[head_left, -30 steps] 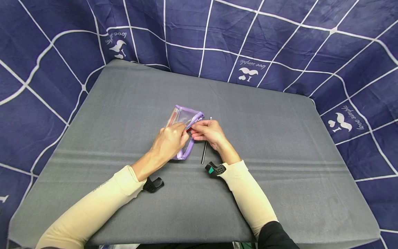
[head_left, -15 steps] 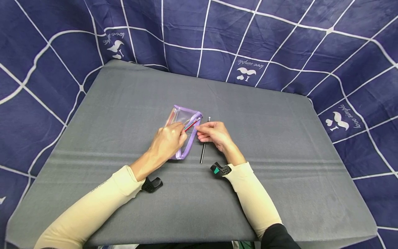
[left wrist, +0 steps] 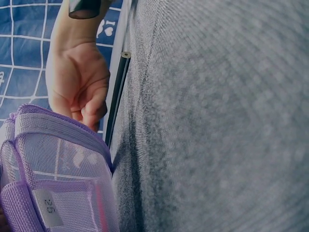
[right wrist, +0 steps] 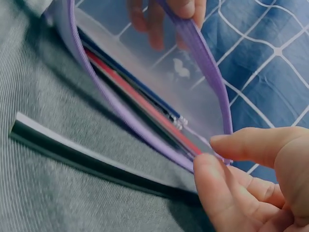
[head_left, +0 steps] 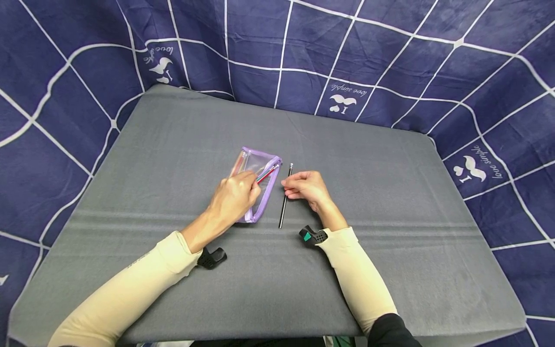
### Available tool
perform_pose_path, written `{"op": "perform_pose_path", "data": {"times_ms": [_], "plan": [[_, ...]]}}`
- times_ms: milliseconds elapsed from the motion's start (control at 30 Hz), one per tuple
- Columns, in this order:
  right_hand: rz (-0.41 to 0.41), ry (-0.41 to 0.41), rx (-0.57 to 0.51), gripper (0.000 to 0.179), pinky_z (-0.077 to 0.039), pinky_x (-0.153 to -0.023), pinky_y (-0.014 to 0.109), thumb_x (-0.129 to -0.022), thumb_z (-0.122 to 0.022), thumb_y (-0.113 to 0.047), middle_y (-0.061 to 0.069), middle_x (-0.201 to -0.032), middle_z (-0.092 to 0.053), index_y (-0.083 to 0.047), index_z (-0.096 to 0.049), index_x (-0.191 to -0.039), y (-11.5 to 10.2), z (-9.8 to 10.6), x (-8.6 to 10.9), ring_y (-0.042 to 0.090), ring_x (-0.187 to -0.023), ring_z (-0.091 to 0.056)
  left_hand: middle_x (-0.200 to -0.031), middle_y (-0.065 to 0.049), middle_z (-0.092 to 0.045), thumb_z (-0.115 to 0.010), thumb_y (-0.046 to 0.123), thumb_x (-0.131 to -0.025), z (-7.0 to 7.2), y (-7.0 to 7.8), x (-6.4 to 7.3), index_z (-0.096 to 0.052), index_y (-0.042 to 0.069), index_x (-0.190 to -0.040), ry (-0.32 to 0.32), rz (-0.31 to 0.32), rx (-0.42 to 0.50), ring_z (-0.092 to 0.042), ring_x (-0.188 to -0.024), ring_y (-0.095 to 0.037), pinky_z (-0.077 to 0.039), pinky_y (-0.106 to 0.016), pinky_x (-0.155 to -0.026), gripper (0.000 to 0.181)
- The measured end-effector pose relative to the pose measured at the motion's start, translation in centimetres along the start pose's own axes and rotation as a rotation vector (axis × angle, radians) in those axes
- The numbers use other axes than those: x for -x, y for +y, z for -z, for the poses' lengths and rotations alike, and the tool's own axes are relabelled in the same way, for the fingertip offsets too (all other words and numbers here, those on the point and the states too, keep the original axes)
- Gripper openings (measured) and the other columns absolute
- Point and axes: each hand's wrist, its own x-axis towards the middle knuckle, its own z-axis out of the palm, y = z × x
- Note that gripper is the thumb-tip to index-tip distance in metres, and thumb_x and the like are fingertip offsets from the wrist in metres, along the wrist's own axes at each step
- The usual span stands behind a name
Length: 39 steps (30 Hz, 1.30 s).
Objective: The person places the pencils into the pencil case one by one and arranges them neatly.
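My left hand [head_left: 236,193] grips the rim of a see-through pencil case [head_left: 264,202] with purple edging, its mouth unzipped. In the right wrist view, red [right wrist: 145,108] and dark blue [right wrist: 130,79] pencils lie inside it, metal ends towards my right hand. A black pencil [head_left: 284,212] lies on the cloth just right of the case. My right hand [head_left: 309,188] hovers at the black pencil, thumb and index finger apart with nothing visible between them. Whether a fingertip touches that pencil, I cannot tell. The left wrist view shows the case's mesh side [left wrist: 67,159] close up.
A grey cloth [head_left: 412,217] covers the table and has shallow creases across it. Behind and at both sides hangs a blue curtain [head_left: 260,43] with white lines. Black wrist mounts [head_left: 212,258] sit under both forearms.
My right hand has drawn back rightwards from the case's mouth to beside the black pencil. The red and blue pencils now show in the opening. My left hand keeps its grip on the case.
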Motion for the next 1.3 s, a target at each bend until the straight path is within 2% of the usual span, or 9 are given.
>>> {"op": "perform_pose_path", "data": {"times_ms": [367,733,1100,1300], "plan": [[0.013,0.091,0.169,0.017,-0.055,-0.053,0.025,-0.076,-0.081,0.0,0.007,-0.063,-0.066,0.007,-0.067,-0.084,0.49,0.1,-0.18,0.01,-0.05,-0.063,-0.064,-0.006,-0.049,-0.058,-0.005,-0.076,0.04,-0.05,0.02,-0.05,0.003,-0.065,-0.001,-0.008,-0.007,-0.046,-0.052,-0.021,-0.048,-0.046,-0.048,0.016],[0.016,0.161,0.353,0.023,-0.055,-0.053,0.026,-0.072,-0.086,-0.009,0.007,-0.063,-0.067,0.003,-0.07,-0.082,0.44,-0.36,-0.15,0.009,-0.049,-0.064,-0.064,-0.005,-0.048,-0.058,-0.005,-0.076,0.01,-0.06,0.05,-0.05,0.003,-0.065,-0.004,-0.008,-0.007,-0.044,-0.052,-0.02,-0.047,-0.045,-0.047,0.015],[0.012,0.16,0.421,0.013,-0.055,-0.051,0.026,-0.075,-0.079,0.0,0.007,-0.061,-0.066,0.006,-0.069,-0.081,0.08,-0.59,-0.06,0.009,-0.047,-0.062,-0.064,-0.005,-0.048,-0.058,-0.005,-0.076,0.02,0.0,0.0,-0.05,0.003,-0.065,-0.002,-0.011,-0.004,-0.045,-0.052,-0.02,-0.048,-0.045,-0.047,0.015],[0.016,0.146,0.387,0.013,-0.055,-0.052,0.028,-0.075,-0.075,0.002,0.008,-0.062,-0.067,0.008,-0.068,-0.083,0.08,-0.52,-0.02,0.01,-0.049,-0.064,-0.063,-0.005,-0.047,-0.058,-0.005,-0.076,0.03,-0.01,0.01,-0.05,0.003,-0.065,-0.001,-0.01,-0.001,-0.044,-0.052,-0.019,-0.048,-0.044,-0.047,0.016]]}}
